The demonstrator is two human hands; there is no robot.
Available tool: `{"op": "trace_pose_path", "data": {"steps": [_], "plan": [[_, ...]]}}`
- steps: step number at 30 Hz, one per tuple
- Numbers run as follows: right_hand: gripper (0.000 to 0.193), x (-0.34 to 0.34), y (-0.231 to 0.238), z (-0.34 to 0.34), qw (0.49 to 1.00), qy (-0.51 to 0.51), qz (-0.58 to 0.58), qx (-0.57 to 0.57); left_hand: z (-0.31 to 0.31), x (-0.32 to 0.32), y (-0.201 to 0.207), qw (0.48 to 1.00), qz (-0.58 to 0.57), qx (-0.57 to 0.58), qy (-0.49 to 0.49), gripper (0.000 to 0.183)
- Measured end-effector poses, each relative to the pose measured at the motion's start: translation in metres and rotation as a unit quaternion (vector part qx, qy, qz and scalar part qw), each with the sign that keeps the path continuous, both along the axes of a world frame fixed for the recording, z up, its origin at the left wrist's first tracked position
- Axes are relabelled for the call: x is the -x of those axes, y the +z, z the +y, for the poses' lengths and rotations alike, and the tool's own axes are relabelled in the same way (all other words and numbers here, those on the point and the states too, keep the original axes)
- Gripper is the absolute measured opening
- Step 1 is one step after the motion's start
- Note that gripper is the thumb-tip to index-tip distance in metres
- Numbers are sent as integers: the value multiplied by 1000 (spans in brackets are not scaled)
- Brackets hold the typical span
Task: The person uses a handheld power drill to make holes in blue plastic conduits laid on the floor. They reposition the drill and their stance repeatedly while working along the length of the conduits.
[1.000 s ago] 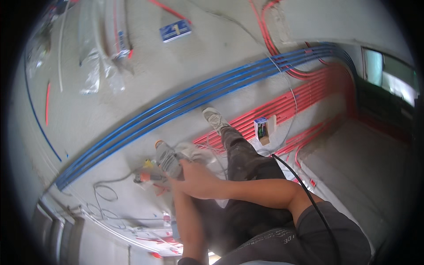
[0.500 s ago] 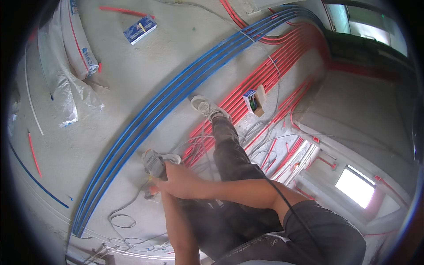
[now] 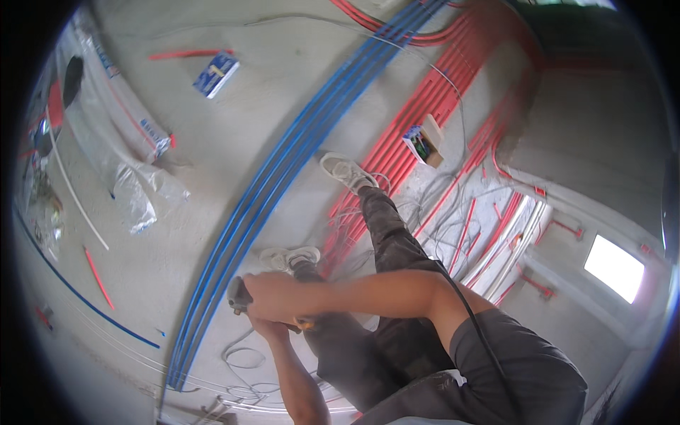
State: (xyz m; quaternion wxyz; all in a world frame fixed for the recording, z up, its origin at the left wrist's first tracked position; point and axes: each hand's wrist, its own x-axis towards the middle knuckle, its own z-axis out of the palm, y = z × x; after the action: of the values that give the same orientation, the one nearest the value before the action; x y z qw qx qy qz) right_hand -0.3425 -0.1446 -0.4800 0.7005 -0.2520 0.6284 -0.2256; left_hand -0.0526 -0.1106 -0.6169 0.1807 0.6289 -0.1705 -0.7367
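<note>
Both my hands are together at the lower middle, beyond my bent knees. My right hand [image 3: 275, 297] is wrapped round a dark grey hand tool [image 3: 239, 295]; the tool's rounded end sticks out on the left side. A small orange-yellow part shows below the right wrist. My left hand [image 3: 267, 328] comes up from below and closes on the tool's underside, its fingers largely hidden. The tool's exact kind is covered by my hands. Just beyond it are my grey shoe and the blue pipes [image 3: 241, 205] running along the floor.
Red pipes [image 3: 397, 152] run beside the blue ones, with an open small box [image 3: 423, 142] on them. Loose grey cable [image 3: 244, 356] coils on the floor. A blue box [image 3: 216, 74] and plastic-wrapped bundles [image 3: 117, 106] lie at the far left.
The view has shifted, so the floor items sit differently in it. The tool has turned in my hands: its grey end now points left, and my left hand has come up close beneath the right.
</note>
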Motion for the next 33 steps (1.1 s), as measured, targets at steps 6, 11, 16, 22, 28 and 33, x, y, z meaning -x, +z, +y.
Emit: {"op": "trace_pose_path", "data": {"steps": [6,11,16,22,28,33], "plan": [[35,94,-45,27,1000,-28,14,-3,29,74,21,997,8,-71,32,67],[27,192,-53,78,997,-61,-49,-10,55,159,41,986,-45,-162,6,41],[25,254,-103,161,980,-128,-148,20,70,193,50,972,-110,-185,-91,21],[29,293,-113,262,918,-174,-342,-99,82,257,100,966,-204,9,-160,19],[42,234,-37,290,867,-278,-414,-12,59,249,85,959,-128,56,-247,18],[34,145,2,262,882,-278,-380,-18,23,209,37,964,-91,70,-241,36]]}}
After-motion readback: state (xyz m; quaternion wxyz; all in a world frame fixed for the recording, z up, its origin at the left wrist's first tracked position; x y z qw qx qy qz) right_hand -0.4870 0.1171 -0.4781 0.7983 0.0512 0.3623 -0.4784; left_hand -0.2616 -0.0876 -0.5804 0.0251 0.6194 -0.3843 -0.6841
